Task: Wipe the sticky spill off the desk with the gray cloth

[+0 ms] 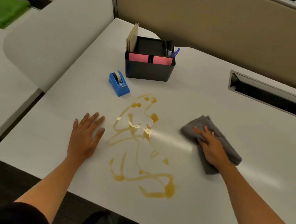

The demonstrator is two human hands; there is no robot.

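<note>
Far off on my left I see a green cloth (6, 10) lying on another surface, away from the white desk (216, 104) where I work.

My left hand (85, 134) lies flat on the desk, palm down. Its fingers (96, 118) are spread out straight and hold nothing. It sits just beside the left edge of the spill.

Behind that hand, farther back, is a small blue tape holder (119, 83). Next to it, a bit to the right, is a black box (149, 65) with pink paper pads (138, 57) in the front, brown cards (132, 37) standing in the back left, and pens (168, 47) in the back right.

In the middle of the desk is the sticky spill (140, 143). It is yellow-brown, made of thin loops and blobs, and runs from near the tape holder down toward the near edge of the desk. Part of it shines in the light.

To the right of the spill is the gray cloth (230, 148), folded up and lying on the desk. It is near the spill but not touching it. My right hand (210, 146) presses down on top of the cloth with fingers (198, 131) stretched out flat, not curled around it.

Far right at the back there is a long dark slot (271, 95) in the desk.
</note>
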